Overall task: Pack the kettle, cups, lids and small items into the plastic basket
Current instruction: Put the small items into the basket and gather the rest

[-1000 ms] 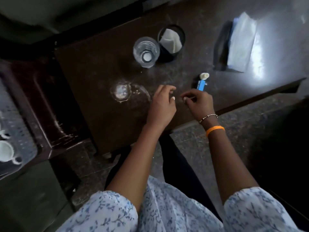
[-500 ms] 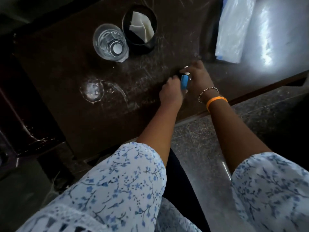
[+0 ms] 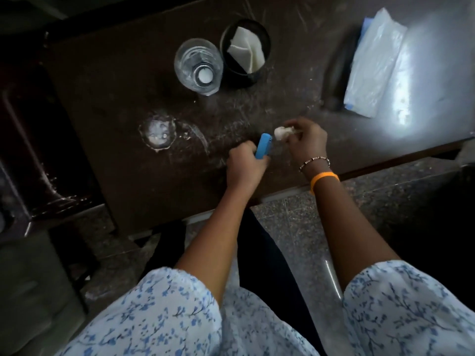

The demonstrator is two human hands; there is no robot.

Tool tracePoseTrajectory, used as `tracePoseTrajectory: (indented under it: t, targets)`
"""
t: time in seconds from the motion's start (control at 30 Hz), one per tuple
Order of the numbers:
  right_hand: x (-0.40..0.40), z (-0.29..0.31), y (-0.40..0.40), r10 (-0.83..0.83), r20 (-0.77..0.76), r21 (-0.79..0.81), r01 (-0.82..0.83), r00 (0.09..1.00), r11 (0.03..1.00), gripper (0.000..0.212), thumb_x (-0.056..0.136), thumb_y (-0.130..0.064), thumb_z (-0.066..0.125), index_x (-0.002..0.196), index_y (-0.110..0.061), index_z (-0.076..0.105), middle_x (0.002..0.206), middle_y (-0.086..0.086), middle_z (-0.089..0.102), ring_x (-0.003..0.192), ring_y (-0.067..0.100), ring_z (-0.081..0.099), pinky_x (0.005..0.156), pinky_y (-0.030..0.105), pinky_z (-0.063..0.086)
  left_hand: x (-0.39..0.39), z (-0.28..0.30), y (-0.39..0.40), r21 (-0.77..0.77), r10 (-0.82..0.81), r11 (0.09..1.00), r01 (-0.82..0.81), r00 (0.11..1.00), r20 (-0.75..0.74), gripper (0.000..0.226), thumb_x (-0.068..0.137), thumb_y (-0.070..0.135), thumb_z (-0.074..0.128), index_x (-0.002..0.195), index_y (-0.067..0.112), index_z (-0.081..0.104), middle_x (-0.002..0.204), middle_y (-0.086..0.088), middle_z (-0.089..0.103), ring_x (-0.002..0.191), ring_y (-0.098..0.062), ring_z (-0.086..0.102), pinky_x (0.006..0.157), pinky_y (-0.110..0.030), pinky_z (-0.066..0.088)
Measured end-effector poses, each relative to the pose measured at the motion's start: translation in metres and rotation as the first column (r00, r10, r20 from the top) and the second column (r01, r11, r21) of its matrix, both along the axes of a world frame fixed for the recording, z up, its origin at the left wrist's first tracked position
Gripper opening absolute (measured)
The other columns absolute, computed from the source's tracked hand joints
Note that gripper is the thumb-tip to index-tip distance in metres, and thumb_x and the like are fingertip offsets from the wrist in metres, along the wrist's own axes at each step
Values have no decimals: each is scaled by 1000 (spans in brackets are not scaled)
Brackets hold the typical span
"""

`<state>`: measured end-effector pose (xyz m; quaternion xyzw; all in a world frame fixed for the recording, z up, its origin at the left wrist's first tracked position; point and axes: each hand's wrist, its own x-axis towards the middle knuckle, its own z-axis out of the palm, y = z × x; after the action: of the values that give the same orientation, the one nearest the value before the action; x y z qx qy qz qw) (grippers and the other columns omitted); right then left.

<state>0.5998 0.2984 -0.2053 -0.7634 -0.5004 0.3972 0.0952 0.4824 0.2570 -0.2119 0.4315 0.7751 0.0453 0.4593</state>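
Observation:
My left hand (image 3: 245, 167) is closed around a small blue item (image 3: 340, 145) that sticks up from the fist, just above the dark table (image 3: 123, 98) near its front edge. My right hand (image 3: 305, 142) pinches a small white crumpled lump (image 3: 282, 133) close beside the blue item's top. A clear glass (image 3: 198, 66) with a white disc at its bottom stands at the back of the table. Right of it stands a black cup (image 3: 245, 53) with white paper inside. The plastic basket is out of view.
A white packet with blue edging (image 3: 372, 62) lies at the back right, with a dark roll (image 3: 339, 65) beside it. A whitish ring stain (image 3: 157, 132) marks the table left of my hands. A dark wooden piece (image 3: 33, 140) stands at the left, on a speckled stone floor.
Both hands reached to the blue item and white lump on the table and took them: the left now holds the blue item, the right the white lump. The basket with cups has left the view.

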Motion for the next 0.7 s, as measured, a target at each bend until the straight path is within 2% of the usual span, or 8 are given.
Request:
tracePoseTrajectory:
  t: [0.1, 0.2, 0.3, 0.43, 0.53, 0.6, 0.67, 0.7]
  targets:
    - [-44, 13, -13, 47, -92, -6, -47, 995, 999, 19, 83, -3, 59, 99, -3, 68, 96, 19, 71, 83, 21, 62, 77, 24, 48, -47, 20, -23, 62, 158, 985, -159, 987, 22, 17, 75, 25, 71, 71, 17, 57, 68, 2, 62, 60, -10, 56, 47, -21, 35]
    - [-100, 24, -28, 122, -155, 49, -115, 980, 992, 13, 86, -10, 61, 92, -1, 68, 84, 16, 71, 74, 17, 59, 66, 17, 40, -104, 40, -43, 123, 338, 933, -338, 941, 22, 16, 74, 24, 71, 70, 14, 59, 60, 8, 57, 50, 0, 49, 43, -10, 33]
    - [-167, 36, -38, 222, -205, 63, -214, 953, 975, 16, 87, -17, 61, 90, -3, 68, 75, 7, 65, 71, 14, 57, 58, 15, 35, -172, 63, -58, 193, 508, 842, -504, 861, 30, 14, 78, 26, 67, 72, 16, 59, 58, 9, 57, 52, -5, 56, 44, -10, 37]
    - [-263, 60, -45, 384, -256, 125, -363, 887, 923, 13, 83, -11, 65, 95, -7, 70, 83, 4, 67, 74, 9, 56, 60, 3, 38, -266, 94, -78, 310, 655, 711, -632, 755, 37, 8, 83, 26, 65, 85, 19, 63, 75, 5, 64, 59, -1, 58, 45, -6, 40]
    - [-333, 75, -46, 450, -287, 160, -421, 846, 893, 21, 79, -4, 65, 98, -10, 69, 96, 11, 70, 79, 11, 60, 68, 14, 46, -335, 111, -90, 403, 720, 635, -659, 694, 2, 17, 83, 21, 66, 97, 11, 68, 85, 3, 64, 58, 8, 52, 50, 1, 38]
    - [-376, 83, -44, 471, -291, 208, -426, 832, 881, 25, 77, -1, 65, 100, -11, 68, 99, 11, 70, 81, 13, 63, 71, 14, 48, -376, 119, -96, 442, 762, 580, -684, 648, 2, 19, 82, 18, 67, 96, 7, 70, 81, 4, 64, 57, 8, 52, 53, 1, 37]
    - [-416, 89, -41, 481, -300, 254, -417, 824, 873, 26, 76, -1, 64, 101, -11, 68, 100, 12, 70, 82, 12, 64, 72, 9, 49, -412, 123, -100, 461, 790, 538, -706, 613, 15, 20, 80, 19, 68, 95, 6, 72, 82, -1, 69, 64, -1, 59, 62, -5, 42]
    - [-436, 92, -39, 483, -312, 271, -411, 818, 871, 27, 76, 0, 64, 101, -10, 68, 101, 13, 70, 83, 13, 64, 74, 13, 52, -426, 123, -102, 459, 799, 526, -715, 601, 22, 20, 80, 20, 68, 95, 7, 72, 86, -4, 72, 71, -10, 63, 69, -15, 47]
